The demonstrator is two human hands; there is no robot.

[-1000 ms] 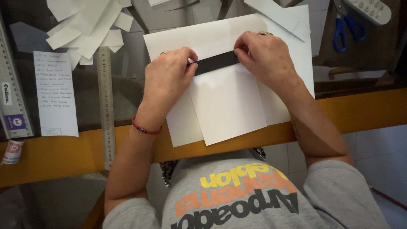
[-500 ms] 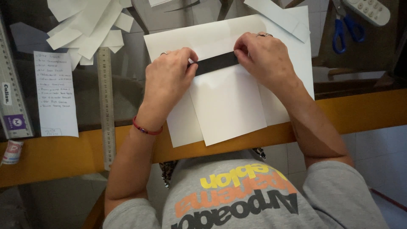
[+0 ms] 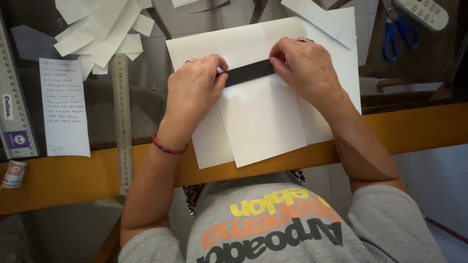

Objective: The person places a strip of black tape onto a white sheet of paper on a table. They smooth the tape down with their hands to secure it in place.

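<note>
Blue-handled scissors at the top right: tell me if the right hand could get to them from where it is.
Probably yes. The right hand presses one end of the black strip, and the blue-handled scissors lie just beyond it on the glass. Only flat white paper lies between, though the hand would have to let go of the strip.

Two hands press a dark strip flat on white paper at a glass-topped table.

The left hand [image 3: 195, 90] and right hand [image 3: 304, 65] each pin one end of the black strip [image 3: 249, 73], which lies across stacked white sheets [image 3: 263, 122]. A metal ruler [image 3: 122, 122] lies left of the sheets, beside a handwritten note [image 3: 63, 107]. Paper offcuts [image 3: 100, 29] sit at upper left, blue-handled scissors [image 3: 390, 36] at upper right. The table's wooden edge [image 3: 73, 178] runs along the near side.
</note>
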